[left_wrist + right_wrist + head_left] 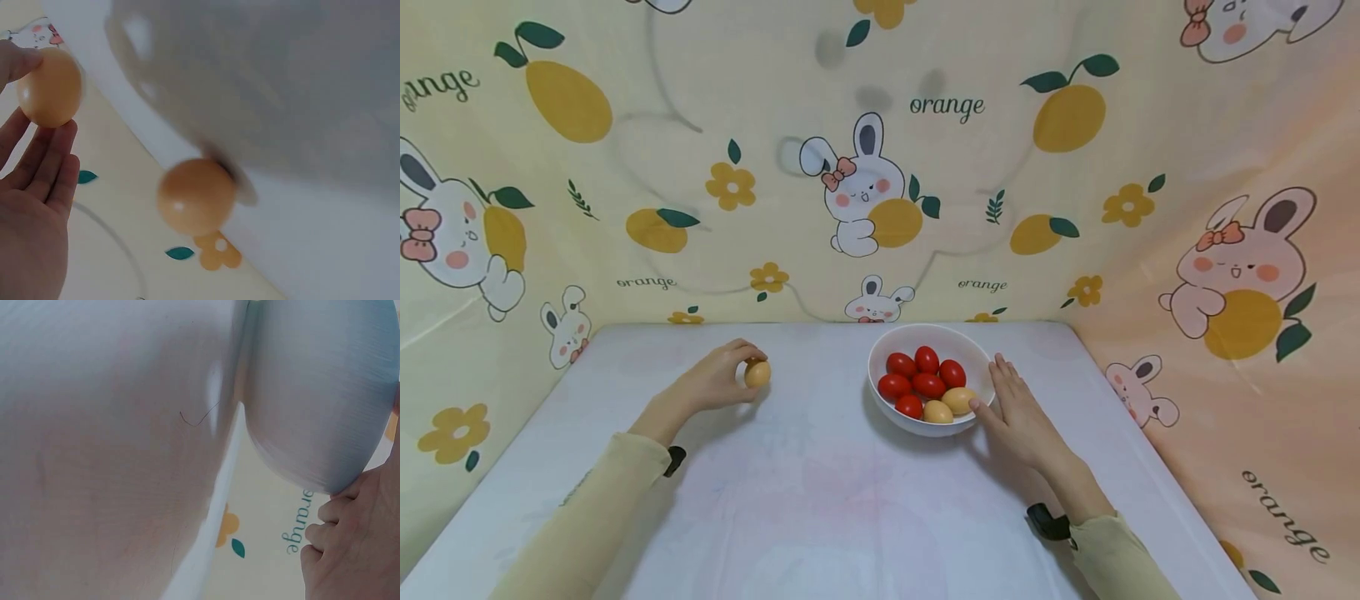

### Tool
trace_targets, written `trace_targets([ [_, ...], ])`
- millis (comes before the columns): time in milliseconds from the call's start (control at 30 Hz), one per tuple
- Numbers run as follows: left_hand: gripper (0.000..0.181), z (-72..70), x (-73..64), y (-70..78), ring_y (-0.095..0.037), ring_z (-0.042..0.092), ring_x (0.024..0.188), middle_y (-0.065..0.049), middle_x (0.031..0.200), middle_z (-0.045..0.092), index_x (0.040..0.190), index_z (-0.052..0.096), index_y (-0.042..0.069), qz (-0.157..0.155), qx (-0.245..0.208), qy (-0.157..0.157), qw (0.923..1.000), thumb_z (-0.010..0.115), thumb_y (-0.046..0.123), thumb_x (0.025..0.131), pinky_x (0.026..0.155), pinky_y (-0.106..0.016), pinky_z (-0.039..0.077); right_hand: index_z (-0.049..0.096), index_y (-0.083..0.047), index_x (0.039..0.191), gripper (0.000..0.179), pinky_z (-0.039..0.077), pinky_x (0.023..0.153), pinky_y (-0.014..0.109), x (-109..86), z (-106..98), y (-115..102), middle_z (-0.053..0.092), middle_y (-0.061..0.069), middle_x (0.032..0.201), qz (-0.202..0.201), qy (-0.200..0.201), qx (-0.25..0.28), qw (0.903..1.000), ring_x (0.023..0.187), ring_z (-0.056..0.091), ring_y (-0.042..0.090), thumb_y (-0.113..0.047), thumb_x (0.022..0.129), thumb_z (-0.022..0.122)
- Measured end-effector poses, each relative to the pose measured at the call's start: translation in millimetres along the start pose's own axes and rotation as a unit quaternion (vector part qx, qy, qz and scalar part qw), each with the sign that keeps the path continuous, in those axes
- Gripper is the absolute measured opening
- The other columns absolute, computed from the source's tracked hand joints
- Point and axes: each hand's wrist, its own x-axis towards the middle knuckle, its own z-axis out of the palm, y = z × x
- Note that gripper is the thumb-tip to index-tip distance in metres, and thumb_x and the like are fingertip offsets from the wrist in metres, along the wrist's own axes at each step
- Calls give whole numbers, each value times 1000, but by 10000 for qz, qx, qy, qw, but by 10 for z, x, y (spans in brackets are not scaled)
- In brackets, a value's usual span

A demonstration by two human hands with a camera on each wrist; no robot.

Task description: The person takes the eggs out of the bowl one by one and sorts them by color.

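My left hand point(718, 379) pinches a tan egg point(757, 373) between thumb and fingertips, over the left part of the table. In the left wrist view that held egg point(50, 87) shows at the left, and a second tan egg point(197, 197) sits apart from the fingers. A white bowl point(928, 428) stands right of centre, holding several red eggs point(929, 385) and two tan eggs point(958, 400). My right hand point(1022, 421) lies along the bowl's right side with its fingers straight and its thumb tip at the rim. The right wrist view has the fingers point(322, 534) against the bowl's outer wall point(325, 394).
A white-covered table point(827, 500) runs back to a patterned cloth point(760, 100) with printed rabbits and oranges. The same cloth rises along the left and right sides. Both wrists carry a dark band point(1048, 523).
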Motion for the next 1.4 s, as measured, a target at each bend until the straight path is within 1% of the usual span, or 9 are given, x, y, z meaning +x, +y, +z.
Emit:
trace_targets([
  [133,48,-23,-40,-107,-35,63,113,-16,122,65,123,69,-2,-145,60,-22,9999,85,10,79,101,-55,51,16,1,165,88,14,123,64,-2,-8,-10,7,18,173,11,10,-15,10000,159,6,43,-52,105,53],
  [333,47,-70,-92,-205,-40,62,119,-18,124,67,123,70,-3,-306,61,-121,9994,85,15,81,103,-58,49,15,1,165,88,14,124,64,-5,-18,-14,6,18,174,22,12,-42,10000,159,6,43,-52,105,53],
  [433,47,-80,-115,-259,-41,62,119,-18,124,68,122,70,-3,-377,73,-147,9992,85,16,81,103,-59,49,16,1,165,87,14,124,63,-7,-16,-10,6,17,174,5,15,-31,10000,159,6,43,-51,105,53],
  [533,46,-86,-139,-318,-43,62,117,-18,121,68,120,71,-3,-331,82,-171,9993,85,16,81,101,-59,49,15,1,164,87,14,124,64,-9,-10,-8,6,18,173,-20,13,-17,10000,159,6,43,-50,105,53],
  [700,46,-90,-160,-383,-43,62,117,-19,121,68,120,70,-4,-342,95,-220,9991,85,15,81,100,-59,50,16,1,164,87,15,124,64,-10,-5,-14,7,17,174,-24,27,-14,10000,159,7,43,-50,105,54],
  [800,47,-95,-176,-400,-42,63,115,-21,123,67,121,70,-5,-394,107,-263,9988,85,14,81,99,-58,51,16,2,164,87,15,124,64,-9,-4,-17,7,18,173,-33,36,-10,10000,159,7,43,-50,105,54],
  [1033,49,-111,-195,-403,-31,64,100,-21,123,67,123,69,-5,-533,143,-320,9980,85,15,81,91,-52,54,17,2,164,86,14,124,63,-1,4,-10,7,18,173,-74,46,8,10000,159,7,42,-50,105,54],
  [1233,49,-116,-205,-380,-31,64,101,-22,124,66,124,68,-6,-571,101,-344,9977,84,14,82,92,-54,54,18,3,164,86,15,124,64,-5,4,-3,8,18,173,-101,65,23,9999,158,8,43,-49,105,54],
  [1400,49,-113,-211,-376,-31,64,101,-23,124,66,124,68,-6,-535,50,-327,9980,84,13,82,92,-53,54,18,4,163,85,15,124,63,-10,3,-2,8,19,173,-118,63,33,9999,158,8,44,-48,106,54],
])
